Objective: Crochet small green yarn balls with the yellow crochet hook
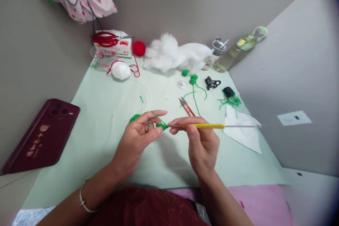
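My left hand [137, 132] pinches a small green crochet piece [162, 126] between thumb and fingers, with green yarn running over the raised index finger. A green yarn ball [134, 118] shows partly behind that hand. In my right hand [202, 141] is a crochet hook [208, 126] with a yellow handle, held level. Its metal tip points left and meets the green piece; whether it is inside a stitch I cannot tell. Just beyond the right hand lie thread snips [187, 107] with orange-red handles, partly hidden by the fingers.
White stuffing [172, 54] lies at the back, beside a red yarn ball [139, 48]. A white yarn ball [120, 70], red scissors [107, 39] on a box, green crocheted pieces [193, 79], a black claw clip [212, 83], a bottle [238, 51] and a phone [42, 136] surround the work area.
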Demonstrator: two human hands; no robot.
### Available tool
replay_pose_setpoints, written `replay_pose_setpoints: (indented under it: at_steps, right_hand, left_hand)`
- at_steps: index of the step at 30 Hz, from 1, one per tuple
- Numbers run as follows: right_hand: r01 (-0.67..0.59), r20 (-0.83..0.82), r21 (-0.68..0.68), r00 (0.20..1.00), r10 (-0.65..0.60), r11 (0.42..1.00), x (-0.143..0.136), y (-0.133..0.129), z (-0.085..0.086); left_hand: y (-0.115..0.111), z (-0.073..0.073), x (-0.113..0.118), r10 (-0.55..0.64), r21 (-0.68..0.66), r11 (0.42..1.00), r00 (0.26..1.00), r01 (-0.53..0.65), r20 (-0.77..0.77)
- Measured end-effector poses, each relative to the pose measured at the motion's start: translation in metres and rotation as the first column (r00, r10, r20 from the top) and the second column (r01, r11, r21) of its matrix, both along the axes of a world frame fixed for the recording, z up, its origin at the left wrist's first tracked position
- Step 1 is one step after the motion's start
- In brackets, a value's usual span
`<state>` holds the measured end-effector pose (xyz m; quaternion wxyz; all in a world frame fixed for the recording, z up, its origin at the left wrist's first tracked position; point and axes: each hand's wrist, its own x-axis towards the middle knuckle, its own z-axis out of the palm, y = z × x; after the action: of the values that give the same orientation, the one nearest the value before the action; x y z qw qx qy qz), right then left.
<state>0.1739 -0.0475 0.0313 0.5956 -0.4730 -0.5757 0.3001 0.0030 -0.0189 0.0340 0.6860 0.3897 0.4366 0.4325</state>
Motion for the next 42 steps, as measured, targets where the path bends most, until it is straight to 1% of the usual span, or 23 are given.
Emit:
replay_pose_setpoints:
  at_steps: [2, 3, 5, 6, 8, 10, 12, 13, 15, 18, 21, 23, 25, 26, 27, 29, 31, 32, 34, 36, 37, 40, 42]
  right_hand:
    - [0.004, 0.196, 0.114, 0.98, -0.026, 0.993, 0.0, -0.003, -0.001]
    - [-0.005, 0.3, 0.174, 0.953, -0.048, 0.985, -0.001, -0.004, -0.001]
    - [-0.026, 0.467, 0.254, 0.879, -0.099, 0.967, -0.001, -0.006, -0.004]
    - [-0.029, 0.508, 0.273, 0.853, -0.118, 0.962, -0.002, -0.006, -0.006]
    - [-0.008, 0.508, 0.296, 0.848, -0.15, 0.955, -0.002, -0.006, -0.008]
    - [0.024, 0.412, 0.285, 0.9, -0.144, 0.958, -0.001, -0.004, -0.008]
    - [0.054, 0.224, 0.207, 0.969, -0.101, 0.977, -0.001, -0.001, -0.006]
    - [0.043, 0.127, 0.152, 0.99, -0.062, 0.987, -0.001, 0.001, -0.005]
    - [-0.007, -0.002, 0.063, 1.0, 0.007, 0.998, -0.001, 0.006, -0.002]
    - [-0.029, 0.045, 0.06, 0.999, 0.027, 0.998, -0.003, 0.008, -0.001]
    - [0.008, 0.165, 0.151, 0.986, -0.033, 0.989, -0.007, 0.005, -0.005]
    - [0.01, 0.319, 0.257, 0.943, -0.095, 0.966, -0.008, 0.002, -0.008]
    - [-0.005, 0.42, 0.329, 0.897, -0.142, 0.944, -0.007, 0.0, -0.011]
    - [0.006, 0.408, 0.326, 0.901, -0.146, 0.945, -0.006, 0.0, -0.01]
    - [0.031, 0.347, 0.294, 0.928, -0.137, 0.955, -0.005, 0.001, -0.01]
    - [0.073, 0.108, 0.165, 0.99, -0.092, 0.984, -0.002, 0.003, -0.007]
    - [0.032, -0.131, 0.039, 0.991, -0.027, 0.999, 0.0, 0.006, -0.005]
    - [-0.006, -0.193, -0.001, 0.981, 0.006, 1.0, 0.0, 0.007, -0.004]
    - [-0.062, -0.198, -0.045, 0.979, 0.052, 0.997, -0.001, 0.008, -0.005]
    - [-0.073, -0.163, -0.074, 0.985, 0.06, 0.995, -0.002, 0.008, -0.007]
    - [-0.076, -0.174, -0.086, 0.983, 0.06, 0.993, -0.001, 0.008, -0.008]
    - [-0.122, -0.288, -0.116, 0.954, 0.084, 0.986, 0.001, 0.009, -0.011]
    - [-0.148, -0.321, -0.126, 0.942, 0.101, 0.981, 0.003, 0.008, -0.011]
  left_hand:
    - [-0.001, 0.0, 0.003, 0.041, 0.017, 0.999, 0.999, -0.041, -0.031]
    - [-0.001, 0.001, 0.004, 0.061, 0.022, 0.998, 0.998, -0.06, -0.033]
    - [-0.001, 0.001, 0.007, 0.069, -0.004, 0.998, 0.997, -0.069, 0.019]
    - [-0.001, 0.001, 0.008, 0.051, -0.046, 0.998, 0.996, -0.048, 0.068]
    - [-0.001, 0.002, 0.007, -0.021, -0.163, 0.985, 0.981, 0.053, 0.194]
    - [0.001, 0.003, 0.005, -0.059, -0.254, 0.957, 0.951, 0.14, 0.305]
    - [0.004, 0.003, 0.003, -0.04, -0.278, 0.949, 0.931, 0.149, 0.362]
    - [0.005, 0.003, 0.002, -0.029, -0.272, 0.953, 0.929, 0.137, 0.369]
    - [0.005, 0.003, 0.002, -0.039, -0.234, 0.964, 0.935, 0.128, 0.351]
    - [0.003, 0.002, 0.004, -0.087, -0.153, 0.98, 0.962, 0.13, 0.26]
    - [0.001, 0.0, 0.007, -0.04, -0.098, 0.994, 0.985, 0.057, 0.169]
    - [0.001, 0.0, 0.008, -0.009, -0.126, 0.991, 0.981, 0.035, 0.196]
    - [0.002, 0.0, 0.007, -0.027, -0.207, 0.974, 0.958, 0.09, 0.286]
    - [0.003, -0.001, 0.006, -0.04, -0.246, 0.961, 0.941, 0.128, 0.336]
    - [0.004, -0.001, 0.005, -0.045, -0.276, 0.948, 0.925, 0.158, 0.377]
    - [0.006, -0.002, 0.003, -0.022, -0.296, 0.942, 0.907, 0.16, 0.42]
    - [0.007, -0.002, 0.001, -0.001, -0.274, 0.954, 0.916, 0.121, 0.401]
    - [0.006, -0.003, 0.001, -0.01, -0.247, 0.963, 0.926, 0.111, 0.378]
    - [0.005, -0.003, 0.002, -0.048, -0.18, 0.977, 0.944, 0.112, 0.326]
    - [0.004, -0.005, 0.004, -0.074, -0.123, 0.986, 0.958, 0.112, 0.276]
    - [0.003, -0.005, 0.004, -0.079, -0.107, 0.988, 0.964, 0.109, 0.255]
    - [0.002, -0.007, 0.003, -0.08, -0.082, 0.992, 0.977, 0.098, 0.198]
    - [0.003, -0.008, 0.001, -0.083, -0.068, 0.993, 0.983, 0.095, 0.166]
